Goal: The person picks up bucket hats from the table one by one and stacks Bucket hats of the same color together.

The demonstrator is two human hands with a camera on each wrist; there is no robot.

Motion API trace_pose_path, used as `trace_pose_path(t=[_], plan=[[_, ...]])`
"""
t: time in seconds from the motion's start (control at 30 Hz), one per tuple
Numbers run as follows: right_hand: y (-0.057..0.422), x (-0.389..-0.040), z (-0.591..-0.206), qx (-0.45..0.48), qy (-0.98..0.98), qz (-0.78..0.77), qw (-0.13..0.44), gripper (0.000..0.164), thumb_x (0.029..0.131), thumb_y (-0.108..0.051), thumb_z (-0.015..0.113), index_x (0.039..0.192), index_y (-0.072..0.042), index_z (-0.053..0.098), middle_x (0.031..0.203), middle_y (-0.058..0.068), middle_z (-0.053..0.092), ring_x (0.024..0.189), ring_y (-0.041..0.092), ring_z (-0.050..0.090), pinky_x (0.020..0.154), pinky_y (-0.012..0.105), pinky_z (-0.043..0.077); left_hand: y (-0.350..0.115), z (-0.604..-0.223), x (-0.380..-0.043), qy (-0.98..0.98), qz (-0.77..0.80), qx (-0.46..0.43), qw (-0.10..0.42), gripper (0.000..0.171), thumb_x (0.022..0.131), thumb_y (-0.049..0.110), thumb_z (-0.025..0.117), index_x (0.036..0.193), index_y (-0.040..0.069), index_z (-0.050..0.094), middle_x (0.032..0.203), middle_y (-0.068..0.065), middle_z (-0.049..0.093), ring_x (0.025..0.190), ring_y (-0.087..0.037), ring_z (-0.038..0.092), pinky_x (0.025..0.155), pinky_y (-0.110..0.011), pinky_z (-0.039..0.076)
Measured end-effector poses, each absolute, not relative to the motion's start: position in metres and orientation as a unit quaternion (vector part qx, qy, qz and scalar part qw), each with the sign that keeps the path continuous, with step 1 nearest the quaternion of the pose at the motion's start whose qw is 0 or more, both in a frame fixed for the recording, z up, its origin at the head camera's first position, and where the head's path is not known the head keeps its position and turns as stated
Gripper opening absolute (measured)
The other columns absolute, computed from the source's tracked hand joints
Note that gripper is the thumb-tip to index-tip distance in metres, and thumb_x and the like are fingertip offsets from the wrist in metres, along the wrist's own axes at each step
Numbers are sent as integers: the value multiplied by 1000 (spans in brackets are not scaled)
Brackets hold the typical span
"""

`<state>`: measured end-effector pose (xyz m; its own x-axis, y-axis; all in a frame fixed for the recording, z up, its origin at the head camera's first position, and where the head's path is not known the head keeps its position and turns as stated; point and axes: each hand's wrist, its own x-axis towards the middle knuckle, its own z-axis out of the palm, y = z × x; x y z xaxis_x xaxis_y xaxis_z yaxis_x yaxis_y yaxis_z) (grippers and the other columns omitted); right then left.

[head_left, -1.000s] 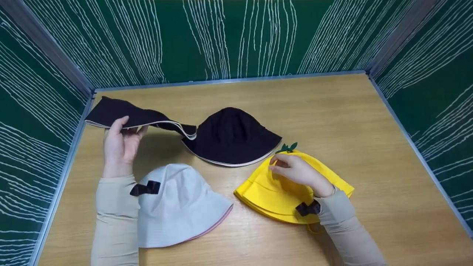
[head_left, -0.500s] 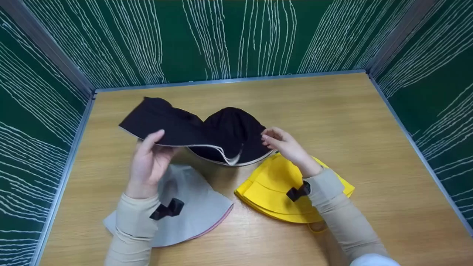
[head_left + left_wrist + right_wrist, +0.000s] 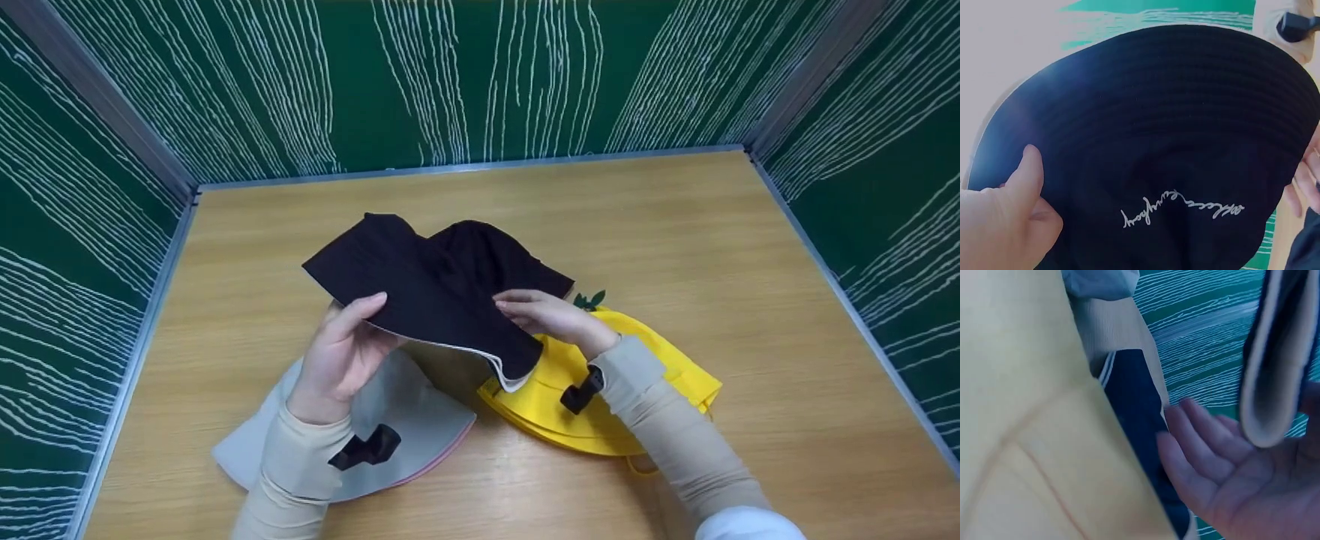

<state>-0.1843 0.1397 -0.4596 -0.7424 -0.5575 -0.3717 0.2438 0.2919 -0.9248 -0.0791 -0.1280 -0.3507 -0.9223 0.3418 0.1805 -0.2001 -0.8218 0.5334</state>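
My left hand [image 3: 349,360] pinches the brim of a black bucket hat [image 3: 420,300], thumb on top and the other fingers beneath. The hat is folded flat, with a pale edge along the brim; white script [image 3: 1182,208] shows on it in the left wrist view. My right hand [image 3: 555,319] is at the hat's right end, fingers extended and loosely spread. In the right wrist view the folded brim end [image 3: 1269,422] lies between its thumb and fingers, over the palm. A second black bucket hat [image 3: 491,251] rests on the table behind, partly covered by the held one.
A pale grey bucket hat [image 3: 420,427] with a pink edge lies below my left forearm. Under my right hand is a yellow hat [image 3: 532,405] with a green leaf [image 3: 590,300] on top. Green walls [image 3: 525,75] with white wavy lines enclose the wooden table [image 3: 675,217].
My left hand has carried the black bucket hat rightward and nearer, across the front of the second black one. The right hand has moved from above the yellow hat to the held hat's end.
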Motion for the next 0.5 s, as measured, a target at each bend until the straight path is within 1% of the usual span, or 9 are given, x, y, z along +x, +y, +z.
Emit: trace_pose_path(t=[0.03, 0.1, 0.17, 0.2, 0.27, 0.33, 0.4, 0.43, 0.5], plan=[[140, -184, -461, -104, 713, -597, 354, 41, 99, -23, 46, 132, 1, 47, 103, -4, 59, 85, 6, 53, 81, 21, 46, -128, -351, -79, 261, 944, 139, 148, 30, 96, -5, 41, 121, 9, 49, 111, -9, 60, 94, -19, 64, 83, -34, 54], [141, -183, -464, -102, 681, -624, 369, 32, 98, -19, 48, 124, -2, 53, 89, -8, 57, 76, 5, 52, 73, 18, 45, -129, -353, -79, 263, 943, 137, 153, 31, 96, -5, 41, 122, 9, 48, 112, -9, 59, 95, -19, 63, 83, -35, 53], [142, -182, -465, -112, 658, -645, 372, 23, 96, -14, 49, 116, -5, 55, 85, -8, 57, 76, 5, 52, 72, 17, 45, -130, -356, -78, 266, 943, 127, 156, 32, 96, -5, 40, 124, 10, 47, 114, -8, 58, 96, -18, 62, 84, -35, 53], [144, -182, -465, -117, 653, -651, 369, 21, 95, -13, 51, 115, -5, 54, 86, -8, 58, 77, 5, 53, 73, 17, 45, -132, -357, -78, 269, 942, 122, 158, 33, 96, -5, 39, 124, 11, 46, 114, -7, 58, 96, -18, 61, 84, -35, 53], [148, -181, -466, -125, 665, -647, 353, 31, 92, -12, 55, 120, 0, 52, 82, -9, 56, 77, 3, 52, 74, 15, 44, -135, -361, -77, 276, 940, 117, 165, 35, 96, -5, 38, 126, 13, 45, 116, -6, 56, 98, -18, 60, 84, -35, 52], [152, -180, -466, -135, 675, -643, 336, 38, 89, -11, 59, 123, 2, 50, 85, -9, 60, 79, 3, 57, 76, 16, 46, -139, -367, -76, 293, 935, 104, 170, 36, 96, -5, 38, 125, 14, 48, 115, -4, 58, 98, -16, 60, 85, -34, 52], [158, -180, -466, -139, 695, -630, 317, 45, 88, -12, 63, 127, 4, 48, 85, -9, 62, 77, 4, 60, 74, 17, 49, -143, -375, -77, 321, 928, 88, 167, 36, 95, -5, 38, 122, 15, 51, 113, -2, 60, 98, -15, 61, 84, -32, 51], [160, -180, -465, -143, 707, -622, 306, 46, 87, -13, 64, 128, 3, 49, 86, -8, 63, 77, 5, 61, 74, 18, 49, -145, -379, -78, 339, 923, 79, 163, 36, 95, -5, 38, 121, 16, 52, 112, -1, 62, 98, -14, 62, 85, -31, 51], [163, -179, -462, -154, 723, -611, 283, 39, 88, -13, 65, 123, 0, 54, 95, -5, 66, 83, 8, 63, 76, 20, 51, -150, -388, -80, 379, 912, 46, 146, 35, 95, -5, 37, 117, 17, 53, 109, 2, 64, 96, -12, 63, 84, -28, 50]])
